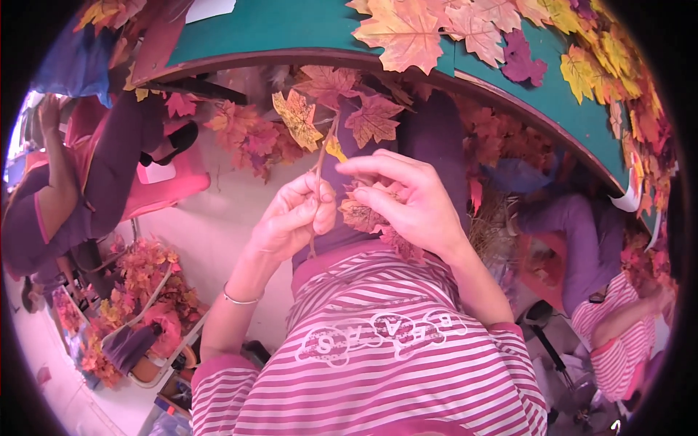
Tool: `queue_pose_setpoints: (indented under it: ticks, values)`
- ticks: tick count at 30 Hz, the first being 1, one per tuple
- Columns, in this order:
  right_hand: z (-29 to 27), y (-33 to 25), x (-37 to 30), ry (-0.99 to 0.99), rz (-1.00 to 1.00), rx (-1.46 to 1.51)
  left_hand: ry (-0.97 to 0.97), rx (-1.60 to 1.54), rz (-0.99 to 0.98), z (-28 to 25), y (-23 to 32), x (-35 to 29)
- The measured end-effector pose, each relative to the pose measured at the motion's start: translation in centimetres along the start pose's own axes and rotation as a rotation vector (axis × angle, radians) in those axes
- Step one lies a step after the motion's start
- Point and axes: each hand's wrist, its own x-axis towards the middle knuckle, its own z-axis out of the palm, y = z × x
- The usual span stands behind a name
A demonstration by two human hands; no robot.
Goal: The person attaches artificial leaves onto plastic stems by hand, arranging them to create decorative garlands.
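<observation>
My left hand pinches a thin brown artificial stem between thumb and fingers, held upright above my lap. Orange and pink maple leaves and a yellow leaf spread from the top of that stem. Just to its right is my right hand, index finger and thumb stretched toward the stem. Beneath its palm is a small bunch of reddish artificial leaves, apparently held by the curled lower fingers, which are partly hidden.
A green table with a brown edge curves ahead, carrying loose leaves and a yellow-orange pile at right. People sit on both sides. A leaf-filled basket stands at lower left, beside a pink stool.
</observation>
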Motion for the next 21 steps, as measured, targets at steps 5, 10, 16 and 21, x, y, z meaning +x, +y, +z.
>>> queue_pose_setpoints:
  ticks: [5, 10, 16, 21]
  values:
    - [0.8, 1.3, 1.4, -0.032, 0.106, -0.032, -0.018, 0.034, -0.014, 0.0, -0.2, -0.2]
    - [0.9, 2.0, 1.7, 0.003, 0.144, 0.132, 0.126, 0.162, 0.012, 0.7, -0.5, -0.2]
    - [-0.5, 2.3, 1.5, 0.025, 0.129, 0.148, 0.237, 0.170, -0.002, 0.8, -0.1, 2.2]
    - [-0.1, 0.8, 0.4, 0.057, -0.015, -0.068, 0.297, 0.224, -0.002, 1.3, -0.3, 3.2]
